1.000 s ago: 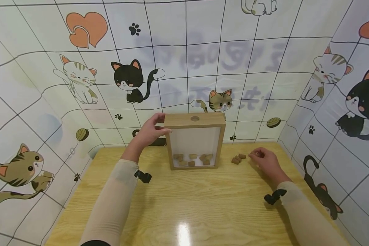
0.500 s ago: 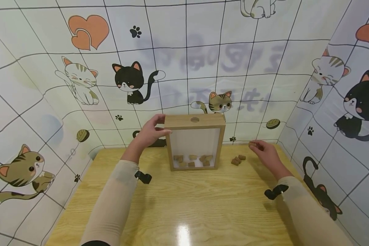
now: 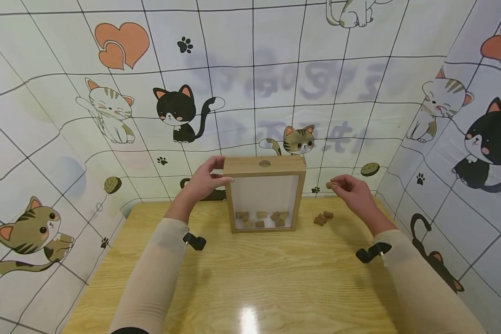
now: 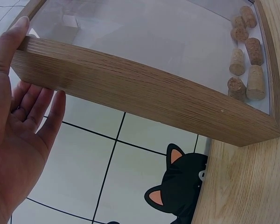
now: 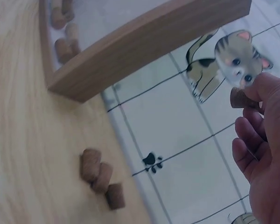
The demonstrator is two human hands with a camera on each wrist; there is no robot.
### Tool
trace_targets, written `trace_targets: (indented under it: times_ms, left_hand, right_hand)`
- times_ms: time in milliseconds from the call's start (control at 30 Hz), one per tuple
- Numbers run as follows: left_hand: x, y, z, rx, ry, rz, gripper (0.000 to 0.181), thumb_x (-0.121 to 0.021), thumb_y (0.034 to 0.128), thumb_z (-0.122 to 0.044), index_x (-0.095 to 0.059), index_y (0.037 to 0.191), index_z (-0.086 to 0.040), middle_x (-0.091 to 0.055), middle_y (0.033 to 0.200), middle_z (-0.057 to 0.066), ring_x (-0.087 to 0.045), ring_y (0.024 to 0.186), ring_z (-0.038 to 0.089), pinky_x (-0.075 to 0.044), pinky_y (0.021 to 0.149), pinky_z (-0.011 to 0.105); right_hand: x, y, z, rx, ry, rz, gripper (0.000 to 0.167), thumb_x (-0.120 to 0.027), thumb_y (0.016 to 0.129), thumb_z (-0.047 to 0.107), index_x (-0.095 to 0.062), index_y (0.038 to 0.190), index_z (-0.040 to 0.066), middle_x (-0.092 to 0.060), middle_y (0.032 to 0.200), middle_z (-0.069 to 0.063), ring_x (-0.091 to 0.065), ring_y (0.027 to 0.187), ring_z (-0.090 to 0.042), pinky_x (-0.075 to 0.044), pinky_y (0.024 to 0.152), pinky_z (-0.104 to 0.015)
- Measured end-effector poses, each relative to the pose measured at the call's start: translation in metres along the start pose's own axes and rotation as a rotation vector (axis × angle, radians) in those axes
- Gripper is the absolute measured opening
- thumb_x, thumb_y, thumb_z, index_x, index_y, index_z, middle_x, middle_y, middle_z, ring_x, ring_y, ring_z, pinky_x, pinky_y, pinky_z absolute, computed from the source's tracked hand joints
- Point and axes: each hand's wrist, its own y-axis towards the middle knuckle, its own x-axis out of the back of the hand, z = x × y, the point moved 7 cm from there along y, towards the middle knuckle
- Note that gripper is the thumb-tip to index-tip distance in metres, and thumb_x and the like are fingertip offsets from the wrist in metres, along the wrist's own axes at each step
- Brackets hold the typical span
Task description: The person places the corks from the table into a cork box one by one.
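Note:
A wooden shadow box (image 3: 244,166) with a clear front and a round hole in its top stands upright at the table's back. Several corks (image 4: 255,83) lie along its bottom inside. My left hand (image 3: 203,181) holds the box by its upper left corner, thumb at the front edge and fingers behind. To the right of the box, raised above the table, my right hand (image 3: 354,194) pinches a cork (image 5: 241,99) between thumb and forefinger. Below it, a small group of loose corks (image 3: 320,219) lies on the tabletop.
The wooden table (image 3: 250,273) extends toward me in front of the box. A white cloth backdrop (image 3: 250,88) with a grid and cartoon cats rises behind the table and along both sides.
My right hand has lifted from the table beside the loose corks, carrying one cork up and to the left toward the box. The left hand has stayed on the box corner.

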Motion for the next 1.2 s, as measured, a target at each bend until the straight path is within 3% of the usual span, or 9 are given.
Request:
trace_targets:
  times_ms: [167, 400, 700, 833, 1200]
  left_hand:
    - [0.001, 0.000, -0.001, 0.002, 0.011, -0.002, 0.083, -0.087, 0.0992, -0.026, -0.041, 0.167, -0.011, -0.052, 0.156, 0.013, -0.056, 0.140, 0.036, -0.051, 0.114, 0.056]
    - [0.001, 0.000, -0.002, 0.003, 0.014, -0.004, 0.083, -0.087, 0.0993, -0.026, -0.042, 0.167, -0.011, -0.053, 0.156, 0.014, -0.055, 0.143, 0.035, -0.052, 0.113, 0.057]
    - [0.002, 0.000, -0.002, 0.000, 0.006, -0.012, 0.082, -0.087, 0.0985, -0.025, -0.042, 0.166, -0.010, -0.053, 0.155, 0.013, -0.056, 0.140, 0.035, -0.050, 0.114, 0.057]
    - [0.001, 0.000, -0.001, 0.001, 0.000, -0.008, 0.082, -0.087, 0.0986, -0.024, -0.042, 0.166, -0.010, -0.053, 0.155, 0.014, -0.057, 0.139, 0.037, -0.051, 0.114, 0.057]
    - [0.000, 0.000, 0.000, 0.005, -0.001, -0.001, 0.083, -0.088, 0.0986, -0.026, -0.042, 0.166, -0.010, -0.053, 0.156, 0.015, -0.057, 0.140, 0.041, -0.050, 0.115, 0.058]
  right_hand:
    - [0.004, 0.010, 0.027, 0.014, 0.000, -0.023, 0.031, -0.073, 0.111, 0.024, -0.072, 0.133, 0.002, -0.073, 0.111, -0.011, -0.065, 0.091, -0.004, -0.050, 0.074, -0.019]
    - [0.007, 0.022, 0.063, 0.036, 0.037, -0.047, 0.030, -0.076, 0.108, 0.031, -0.073, 0.127, 0.008, -0.073, 0.105, -0.002, -0.065, 0.089, -0.012, -0.050, 0.074, -0.026]
    - [0.008, 0.041, 0.103, 0.088, 0.082, -0.041, 0.028, -0.077, 0.108, 0.030, -0.074, 0.126, 0.008, -0.078, 0.113, -0.002, -0.071, 0.098, -0.014, -0.053, 0.082, -0.022]
    - [0.005, 0.047, 0.121, 0.115, 0.093, -0.027, 0.028, -0.077, 0.108, 0.027, -0.074, 0.127, 0.007, -0.075, 0.108, -0.004, -0.069, 0.095, -0.020, -0.052, 0.079, -0.024]
    - [-0.020, 0.060, 0.156, 0.202, 0.073, 0.015, 0.020, -0.077, 0.107, 0.016, -0.072, 0.122, 0.005, -0.070, 0.098, -0.007, -0.062, 0.084, -0.019, -0.048, 0.073, -0.028]
